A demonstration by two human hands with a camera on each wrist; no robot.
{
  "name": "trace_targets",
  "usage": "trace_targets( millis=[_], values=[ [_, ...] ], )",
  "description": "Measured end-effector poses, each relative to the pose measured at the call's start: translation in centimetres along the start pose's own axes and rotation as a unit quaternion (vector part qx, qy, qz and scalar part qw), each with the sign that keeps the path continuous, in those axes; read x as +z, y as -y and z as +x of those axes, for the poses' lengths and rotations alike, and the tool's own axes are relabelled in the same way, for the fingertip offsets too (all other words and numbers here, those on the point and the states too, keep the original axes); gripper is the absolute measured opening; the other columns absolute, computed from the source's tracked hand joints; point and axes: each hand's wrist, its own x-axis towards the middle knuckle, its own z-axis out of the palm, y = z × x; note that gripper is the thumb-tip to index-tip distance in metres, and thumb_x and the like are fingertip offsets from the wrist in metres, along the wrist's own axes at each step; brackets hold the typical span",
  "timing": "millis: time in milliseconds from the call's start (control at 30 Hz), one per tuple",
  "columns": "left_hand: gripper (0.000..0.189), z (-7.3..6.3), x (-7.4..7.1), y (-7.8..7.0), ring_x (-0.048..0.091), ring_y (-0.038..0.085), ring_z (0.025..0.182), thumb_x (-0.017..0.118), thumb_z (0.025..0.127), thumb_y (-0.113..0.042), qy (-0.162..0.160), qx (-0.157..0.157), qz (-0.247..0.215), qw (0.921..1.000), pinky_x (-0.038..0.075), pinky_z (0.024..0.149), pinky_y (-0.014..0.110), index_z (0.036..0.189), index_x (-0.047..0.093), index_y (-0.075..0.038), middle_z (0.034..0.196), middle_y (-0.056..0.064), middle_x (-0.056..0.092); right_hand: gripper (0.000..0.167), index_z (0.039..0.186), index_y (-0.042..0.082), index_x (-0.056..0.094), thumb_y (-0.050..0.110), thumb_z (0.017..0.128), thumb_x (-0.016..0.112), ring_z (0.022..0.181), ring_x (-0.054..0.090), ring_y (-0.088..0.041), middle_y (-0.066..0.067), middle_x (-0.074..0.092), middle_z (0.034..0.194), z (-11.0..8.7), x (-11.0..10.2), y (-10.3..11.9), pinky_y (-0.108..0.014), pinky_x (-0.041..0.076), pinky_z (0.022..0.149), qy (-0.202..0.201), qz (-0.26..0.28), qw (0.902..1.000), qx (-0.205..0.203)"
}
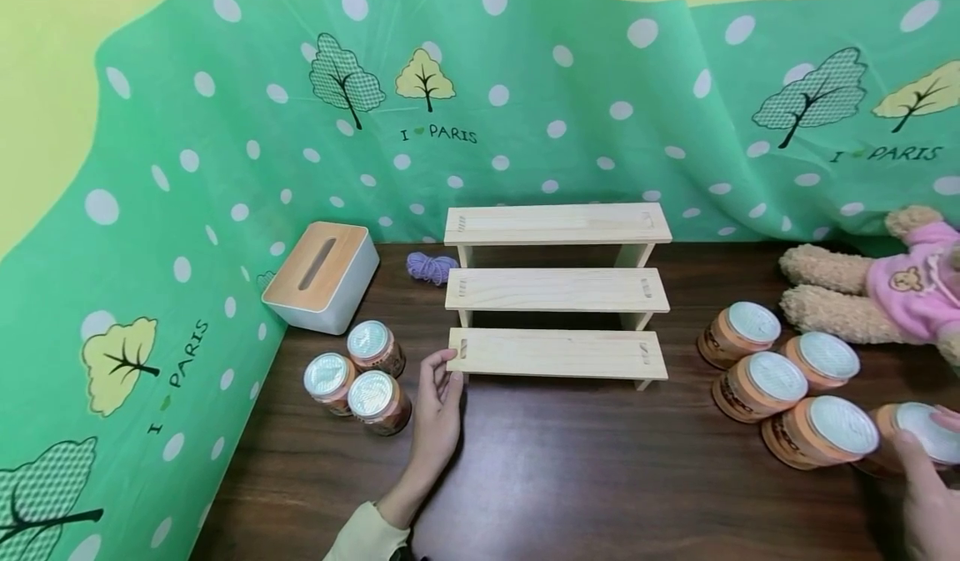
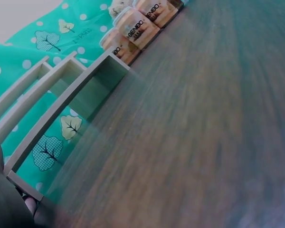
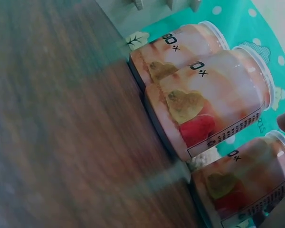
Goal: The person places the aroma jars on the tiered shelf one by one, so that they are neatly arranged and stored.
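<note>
A three-tier pale wooden step shelf (image 1: 558, 353) stands at the middle of the table in the head view. My left hand (image 1: 437, 415) grips the left end of its lowest tier, and a fingertip (image 2: 30, 205) shows behind the end panel in the left wrist view. At the right edge, my right hand (image 1: 926, 494) holds an orange-brown jar (image 1: 926, 434) with a pale lid, thumb on one side and a finger at the far rim. Part of that hand lies outside the head view. Several matching jars (image 1: 768, 386) stand just left of it.
Three similar jars (image 1: 372, 403) are grouped left of my left hand. Behind them sits a white tissue box (image 1: 322, 277) with a wooden lid. A bundle of purple yarn (image 1: 430, 268) lies beside the shelf. A teddy bear (image 1: 911, 282) in pink lies at the right.
</note>
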Motion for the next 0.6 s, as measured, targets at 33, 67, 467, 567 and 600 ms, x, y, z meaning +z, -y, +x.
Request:
trace_targets(
  millis=[33, 67, 467, 567, 600],
  values=[
    [0.031, 0.1, 0.0, 0.0, 0.057, 0.031, 0.143, 0.055, 0.114, 0.000, -0.003, -0.001, 0.000, 1.0000, 0.046, 0.113, 0.018, 0.144, 0.053, 0.005, 0.151, 0.023, 0.064, 0.048, 0.141, 0.030, 0.070, 0.002, 0.102, 0.068, 0.129, 0.051, 0.006, 0.032, 0.058, 0.128, 0.1, 0.0, 0.0, -0.011, 0.032, 0.114, 0.000, -0.007, 1.0000, 0.000],
    [0.031, 0.1, 0.0, 0.1, 0.058, 0.030, 0.142, 0.055, 0.114, 0.000, -0.005, 0.000, -0.001, 1.0000, 0.047, 0.113, 0.018, 0.144, 0.053, 0.005, 0.150, 0.022, 0.065, 0.047, 0.137, 0.034, 0.070, 0.003, 0.101, 0.070, 0.128, 0.050, 0.008, 0.033, 0.058, 0.125, 0.1, 0.0, 0.0, -0.011, 0.031, 0.113, -0.001, -0.013, 0.9999, 0.003],
    [0.032, 0.3, -0.2, 0.2, 0.060, 0.021, 0.141, 0.058, 0.111, -0.003, -0.002, 0.031, 0.010, 0.9995, 0.047, 0.114, 0.017, 0.143, 0.054, 0.005, 0.150, 0.026, 0.064, 0.045, 0.121, 0.046, 0.065, 0.009, 0.100, 0.078, 0.126, 0.050, 0.009, 0.033, 0.057, 0.126, 0.3, 0.0, -0.6, -0.010, 0.033, 0.113, 0.019, -0.023, 0.9994, -0.018],
    [0.033, 0.3, -0.2, 0.3, 0.059, 0.024, 0.142, 0.058, 0.111, -0.002, -0.001, 0.027, 0.009, 0.9996, 0.047, 0.114, 0.017, 0.143, 0.053, 0.005, 0.150, 0.027, 0.063, 0.046, 0.127, 0.044, 0.068, 0.008, 0.100, 0.077, 0.132, 0.050, 0.008, 0.033, 0.057, 0.132, 0.4, -0.2, -1.0, -0.014, 0.031, 0.118, 0.035, -0.035, 0.9983, -0.032],
    [0.033, 0.3, -0.2, 0.2, 0.059, 0.026, 0.143, 0.057, 0.111, -0.002, -0.001, 0.023, 0.007, 0.9997, 0.047, 0.115, 0.018, 0.143, 0.053, 0.005, 0.151, 0.026, 0.063, 0.048, 0.130, 0.041, 0.070, 0.005, 0.099, 0.076, 0.133, 0.051, 0.007, 0.032, 0.058, 0.135, 0.4, -0.2, -1.0, -0.015, 0.031, 0.120, 0.039, -0.035, 0.9980, -0.036]
  ],
)
